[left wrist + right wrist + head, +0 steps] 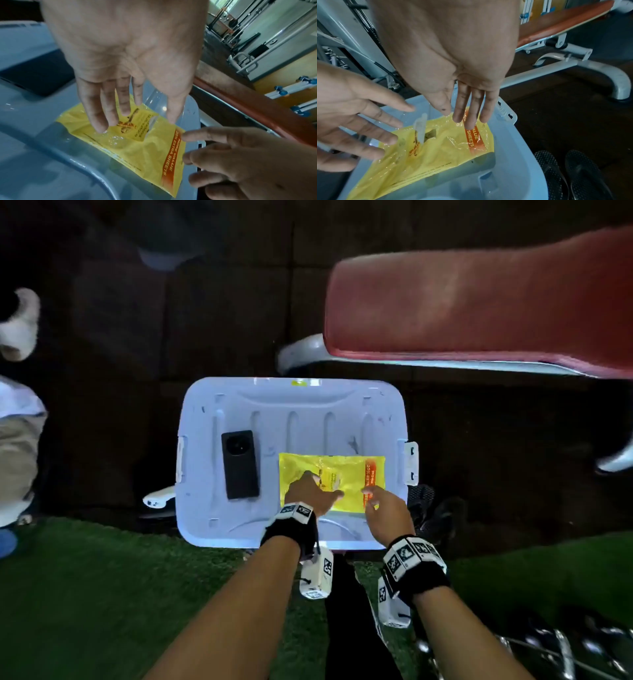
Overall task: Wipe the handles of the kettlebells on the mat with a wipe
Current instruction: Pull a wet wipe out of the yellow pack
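A yellow wipes pack (346, 470) with an orange stripe lies flat on the pale lid of a storage bin (291, 419). My left hand (308, 491) reaches over the pack's middle with its fingers straight, the tips at the label area (149, 155). My right hand (376, 501) has straight fingers (467, 115) touching the orange stripe at the pack's right end. The pack's clear flap (420, 128) stands lifted beside a small opening. Neither hand holds a wipe. No kettlebell can be made out for certain.
A black phone (239, 463) lies on the lid's left side. A red padded bench (479, 302) on a white frame stands behind the bin. Dark sandals (573, 175) sit right of the bin. Green turf (102, 594) is underfoot, with shiny metal equipment (565, 648) at lower right.
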The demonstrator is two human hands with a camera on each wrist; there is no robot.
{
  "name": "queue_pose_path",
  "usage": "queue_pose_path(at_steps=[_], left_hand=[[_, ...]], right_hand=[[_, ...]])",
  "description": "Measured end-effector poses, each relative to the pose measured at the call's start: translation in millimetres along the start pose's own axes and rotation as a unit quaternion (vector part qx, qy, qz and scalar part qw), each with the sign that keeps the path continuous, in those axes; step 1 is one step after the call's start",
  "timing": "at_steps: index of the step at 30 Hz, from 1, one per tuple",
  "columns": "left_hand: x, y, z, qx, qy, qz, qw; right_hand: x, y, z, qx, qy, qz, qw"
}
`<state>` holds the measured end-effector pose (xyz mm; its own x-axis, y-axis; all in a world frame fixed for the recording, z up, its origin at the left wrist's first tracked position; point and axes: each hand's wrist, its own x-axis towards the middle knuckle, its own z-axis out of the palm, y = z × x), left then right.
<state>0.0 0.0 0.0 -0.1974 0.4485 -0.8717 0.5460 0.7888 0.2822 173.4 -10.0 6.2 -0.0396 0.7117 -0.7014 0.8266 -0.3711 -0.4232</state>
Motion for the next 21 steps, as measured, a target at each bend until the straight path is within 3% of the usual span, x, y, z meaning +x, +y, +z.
queue_pose_path(at_steps=[4,9,13,15,21], left_hand=[[38.5,12.7,16.3,0.042,0.017,-0.028,0.999],[59.0,-4.1,16.7,0.102,0.027,0.021,0.994],[59.0,-32.3,2.3,0.029,0.067,0.058,0.996],[58.1,-43.7,-1.3,0.018,0.052,0.072,0.996],[61.3,-52.1,-7.3,-0.032,0.039,0.077,0.996]], right_hand=[[35.3,8.4,19.4,0.022,-0.018,0.007,1.000],[53.2,15.3,49.1,0.049,0.008,0.002,0.999],[62.3,10.8,66.6,0.075,0.039,-0.034,0.996],[65.4,6.2,76.0,0.063,0.063,-0.055,0.995],[71.9,-14.1,89.6,-0.052,0.138,-0.046,0.988]])
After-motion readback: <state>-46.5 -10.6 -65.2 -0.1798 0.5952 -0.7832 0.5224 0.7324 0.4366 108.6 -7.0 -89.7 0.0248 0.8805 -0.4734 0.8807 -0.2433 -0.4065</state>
